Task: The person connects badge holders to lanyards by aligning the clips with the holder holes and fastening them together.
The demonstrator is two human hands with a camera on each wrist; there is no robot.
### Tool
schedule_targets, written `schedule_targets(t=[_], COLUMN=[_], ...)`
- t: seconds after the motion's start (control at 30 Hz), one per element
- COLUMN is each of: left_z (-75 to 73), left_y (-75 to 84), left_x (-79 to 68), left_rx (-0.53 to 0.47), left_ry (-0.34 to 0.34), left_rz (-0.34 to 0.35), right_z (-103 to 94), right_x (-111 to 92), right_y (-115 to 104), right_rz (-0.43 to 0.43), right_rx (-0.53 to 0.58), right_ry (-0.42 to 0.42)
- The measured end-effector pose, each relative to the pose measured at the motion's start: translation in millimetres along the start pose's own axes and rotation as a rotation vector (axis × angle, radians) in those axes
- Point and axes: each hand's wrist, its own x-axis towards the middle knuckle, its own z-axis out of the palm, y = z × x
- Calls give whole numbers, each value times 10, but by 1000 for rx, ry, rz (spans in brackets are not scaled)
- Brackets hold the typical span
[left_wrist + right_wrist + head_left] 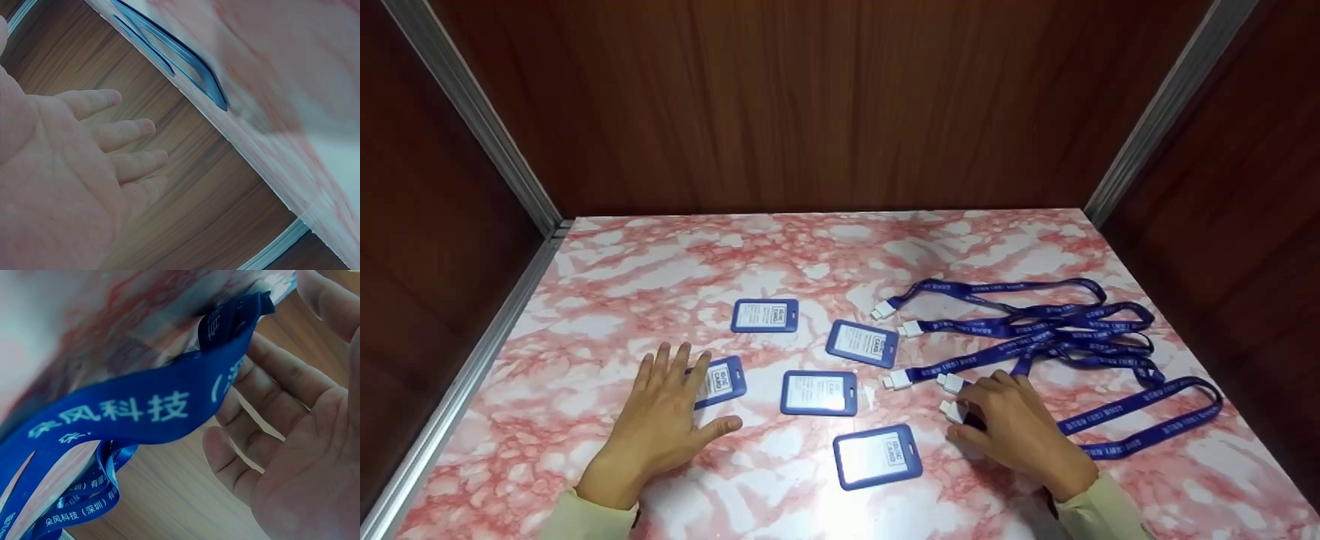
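Observation:
My left hand is spread with straight fingers, overlapping one edge of a blue badge holder in the head view. In the left wrist view that hand's palm shows, apart from the blue frame of a badge holder. At the right, my right hand pinches a blue lanyard near its white clip, which sticks out between thumb and fingers. The printed lanyard band crosses in front of those fingertips in the right wrist view. Another white clip lies just beyond the fingers.
Several more badge holders lie flat between the hands, including one in front and one at the back. More blue lanyards overlap at the right. Wood panels enclose the red-and-white marbled table.

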Motion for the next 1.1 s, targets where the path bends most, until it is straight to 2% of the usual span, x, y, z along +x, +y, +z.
schedule_targets(t=[0.3, 0.67, 1.0, 1.1], left_z=[11, 8, 75, 89], left_y=[41, 110, 186, 213], left_x=[20, 49, 93, 111], left_rx=[10, -7, 14, 26], left_ry=[-5, -36, 14, 0], left_rz=[1, 27, 102, 111], right_z=[4, 30, 52, 46], right_x=[32, 78, 89, 88], right_y=[-46, -48, -81, -84], right_rz=[26, 10, -25, -30], right_rx=[18, 21, 3, 0], right_ry=[-49, -26, 14, 15])
